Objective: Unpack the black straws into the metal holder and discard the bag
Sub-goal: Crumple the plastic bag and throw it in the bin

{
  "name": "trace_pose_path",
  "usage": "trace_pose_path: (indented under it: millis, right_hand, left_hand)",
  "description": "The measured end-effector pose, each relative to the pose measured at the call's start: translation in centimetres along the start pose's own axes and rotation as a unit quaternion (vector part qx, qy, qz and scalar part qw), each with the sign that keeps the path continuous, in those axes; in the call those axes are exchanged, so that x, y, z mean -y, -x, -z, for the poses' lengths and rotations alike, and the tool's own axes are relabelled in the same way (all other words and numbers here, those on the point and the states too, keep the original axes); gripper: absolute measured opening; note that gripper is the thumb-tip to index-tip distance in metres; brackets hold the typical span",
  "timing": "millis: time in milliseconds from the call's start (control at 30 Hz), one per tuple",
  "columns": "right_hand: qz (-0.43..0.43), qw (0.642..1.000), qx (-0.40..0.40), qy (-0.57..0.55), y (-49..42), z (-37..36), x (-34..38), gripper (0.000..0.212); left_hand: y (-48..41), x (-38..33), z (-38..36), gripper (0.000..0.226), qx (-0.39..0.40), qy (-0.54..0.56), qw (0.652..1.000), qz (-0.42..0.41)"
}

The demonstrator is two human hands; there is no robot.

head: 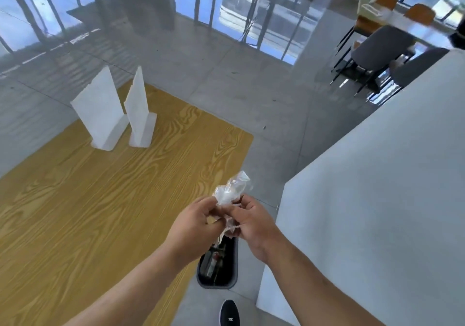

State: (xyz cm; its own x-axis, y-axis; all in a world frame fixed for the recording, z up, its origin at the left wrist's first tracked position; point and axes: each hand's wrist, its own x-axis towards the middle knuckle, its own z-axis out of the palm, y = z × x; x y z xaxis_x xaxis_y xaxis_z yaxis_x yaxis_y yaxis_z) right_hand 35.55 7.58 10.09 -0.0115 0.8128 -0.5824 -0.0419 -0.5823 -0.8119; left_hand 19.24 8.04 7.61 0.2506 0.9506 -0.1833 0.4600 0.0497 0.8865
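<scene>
left hand [193, 227], right hand [251, 225] pinch bag [232, 189] above bin [236, 260] by table [100, 212]

Bag [232, 192]: I am seeing it hanging above the bin [216, 286].
Bin: sitting between table [100, 212] and wall [377, 187] (on the floor).
Stands [100, 114]: standing on the table's far end.

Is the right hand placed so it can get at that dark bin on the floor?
Probably yes. The right hand and left hand pinch the crumpled bag almost straight above the bin, whose mouth is open, with nothing between them. Touching it would likely need a bend.
</scene>
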Motion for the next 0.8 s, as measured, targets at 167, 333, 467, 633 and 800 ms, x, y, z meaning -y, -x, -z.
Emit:
trace_pose_path:
  millis: [167,333,467,633,800]
  right_hand:
    - [-0.005,0.999,-0.035,0.034,-2.8,2.2,-2.9,0.008]
    - [-0.004,0.991,-0.106,0.081,-5.6,3.9,-7.4,0.002]
    - [-0.021,0.983,-0.158,0.095,-7.4,6.2,-10.4,0.003]
    - [-0.062,0.978,-0.173,0.096,-9.3,9.5,-13.4,0.009]
    - [-0.103,0.976,-0.155,0.113,-11.8,11.2,-17.2,0.018]
  left_hand:
    - [-0.6,1.6,-2.3,0.015,0.028,-0.071,0.997,-0.011]
    - [-1.0,4.7,-5.5,0.04,0.073,-0.18,0.981,-0.025]
    - [-2.2,8.6,-7.3,0.066,0.104,-0.248,0.963,0.012]
    - [-4.2,14.5,-7.8,0.086,0.044,-0.403,0.912,0.066]
    - [-7.2,16.3,-9.0,0.097,-0.024,-0.456,0.889,0.049]
